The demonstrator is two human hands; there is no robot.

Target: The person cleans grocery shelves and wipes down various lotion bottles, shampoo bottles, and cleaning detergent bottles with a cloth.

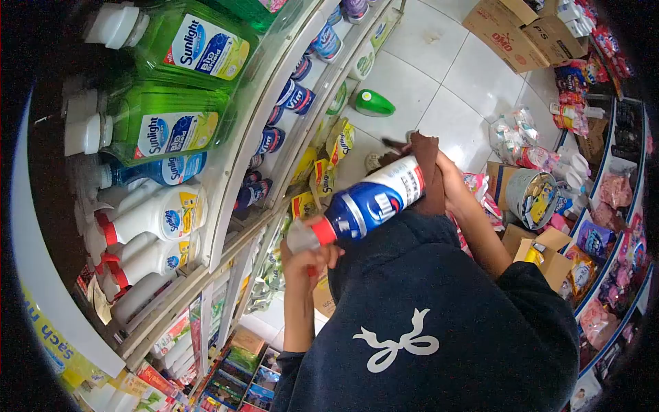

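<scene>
A blue and white cleaner bottle [374, 199] with a red collar lies tilted across the space in front of my dark, bow-printed top [405, 336]. My left hand [312, 261] grips it by the red and pale top end, fingers wrapped round and partly blurred. At the opposite end, a brown cloth [429, 172] covers part of the bottle's base. My right hand [449, 182] is closed on this cloth and presses it against the bottle; its fingertips are mostly hidden behind the cloth.
Shelves on the left carry green dish soap bottles [182, 123], white bottles [168, 220] and blue Vim bottles [296, 97]. A green bottle [374, 103] lies on the tiled floor [419, 62]. Cardboard boxes [508, 41], a bucket [532, 199] and packed racks stand at the right.
</scene>
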